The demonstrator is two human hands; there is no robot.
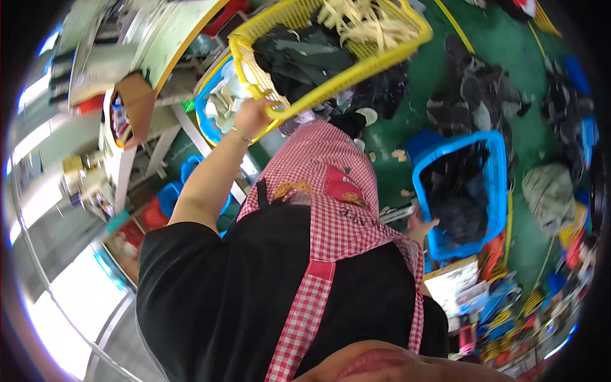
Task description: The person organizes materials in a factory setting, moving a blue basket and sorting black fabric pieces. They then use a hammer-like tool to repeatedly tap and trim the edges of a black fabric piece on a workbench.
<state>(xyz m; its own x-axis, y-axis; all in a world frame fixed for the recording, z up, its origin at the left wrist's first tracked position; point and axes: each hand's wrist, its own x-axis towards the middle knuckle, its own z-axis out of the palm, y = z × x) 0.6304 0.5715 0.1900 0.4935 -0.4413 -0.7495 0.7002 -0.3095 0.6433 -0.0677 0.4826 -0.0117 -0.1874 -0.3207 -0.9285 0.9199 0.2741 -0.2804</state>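
My left hand (252,118) is closed around the near left corner of a yellow plastic basket (356,71). Dark fabric pieces (304,60) fill much of that basket, and cream-coloured strips (369,25) lie at its far right. My right hand (419,227) is at the left rim of a blue plastic basket (500,184), with a finger or thumb over the edge; its other fingers are partly hidden. Black material (459,197) lies inside the blue basket.
Beneath the yellow basket, a blue-and-yellow container (205,121) holds pale pieces. A workbench (167,48) and a brown carton (135,105) stand at left. Dark cloth heaps (474,95) and a grey-green bundle (548,197) lie on the green floor (414,121).
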